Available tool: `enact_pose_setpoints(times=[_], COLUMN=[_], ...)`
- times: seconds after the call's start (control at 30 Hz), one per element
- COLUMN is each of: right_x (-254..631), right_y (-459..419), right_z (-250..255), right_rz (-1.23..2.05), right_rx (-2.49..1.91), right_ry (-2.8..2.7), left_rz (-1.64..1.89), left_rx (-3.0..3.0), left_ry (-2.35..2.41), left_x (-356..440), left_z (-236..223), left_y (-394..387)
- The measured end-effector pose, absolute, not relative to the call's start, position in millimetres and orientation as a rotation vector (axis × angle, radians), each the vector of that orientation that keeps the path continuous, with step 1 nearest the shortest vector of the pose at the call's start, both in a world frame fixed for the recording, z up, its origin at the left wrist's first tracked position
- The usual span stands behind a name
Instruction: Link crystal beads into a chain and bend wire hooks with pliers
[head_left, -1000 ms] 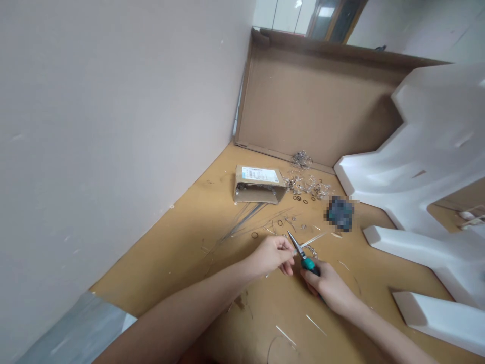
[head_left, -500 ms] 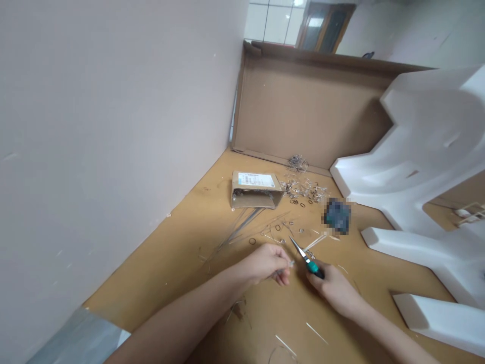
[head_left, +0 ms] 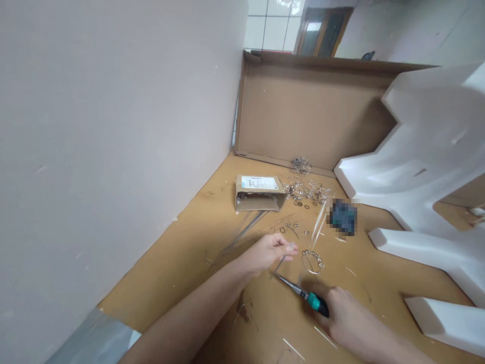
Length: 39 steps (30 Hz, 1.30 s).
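My left hand [head_left: 270, 251] is closed in a pinch over the table. Between its fingers is a thin metal wire [head_left: 279, 265], whose free end hangs below; a small pale piece at the fingertips is too blurred to name. My right hand [head_left: 343, 311] grips needle-nose pliers [head_left: 313, 299] with green and black handles. The plier tips point left and lie close to the wire's lower end; whether they touch it I cannot tell. Right of my left hand, a wire ring with small metal pieces [head_left: 312, 262] lies on the table.
An open cardboard box [head_left: 259, 184] stands ahead, with long wires [head_left: 246, 227] before it. Behind are a pile of small metal pieces [head_left: 308, 190] and a wire tangle [head_left: 301, 164]. White foam [head_left: 401, 241] edges the right side, a pale wall [head_left: 132, 126] the left.
The pliers have swung from pointing up and away to pointing left, down by the wire under my left hand. My left hand has turned slightly, and the ring is now more exposed.
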State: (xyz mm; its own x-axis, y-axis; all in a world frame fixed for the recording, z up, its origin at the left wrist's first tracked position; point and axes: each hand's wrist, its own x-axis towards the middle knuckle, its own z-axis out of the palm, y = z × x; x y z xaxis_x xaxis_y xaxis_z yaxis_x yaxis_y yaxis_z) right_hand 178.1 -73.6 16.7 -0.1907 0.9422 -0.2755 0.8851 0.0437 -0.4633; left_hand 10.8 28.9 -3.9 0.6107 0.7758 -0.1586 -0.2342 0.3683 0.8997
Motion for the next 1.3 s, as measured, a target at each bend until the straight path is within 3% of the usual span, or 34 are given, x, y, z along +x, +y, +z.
enact_pose_setpoints(times=[0.13,0.67,1.0,1.3], right_x=[170.4,162.3,180.9,203.2], right_y=[-73.9,-75.1,-79.6,-82.7], right_z=[14.9,15.8,-4.2,-32.8], right_rz=[0.778,0.748,0.204,0.012], right_rx=[-1.962,-1.953,-1.932,-1.715], right_ry=[-2.301,-2.353,-2.484,-2.422], left_rz=[0.592,0.744,0.823,0.829], left_rx=[0.937,1.111,0.942,0.911], left_ry=[0.533,0.506,0.528,0.435], left_x=[15.4,26.9,23.8,20.3], left_z=[-4.4,-17.4,-12.4,-9.7], left_y=[18.5,13.9,18.5,17.6])
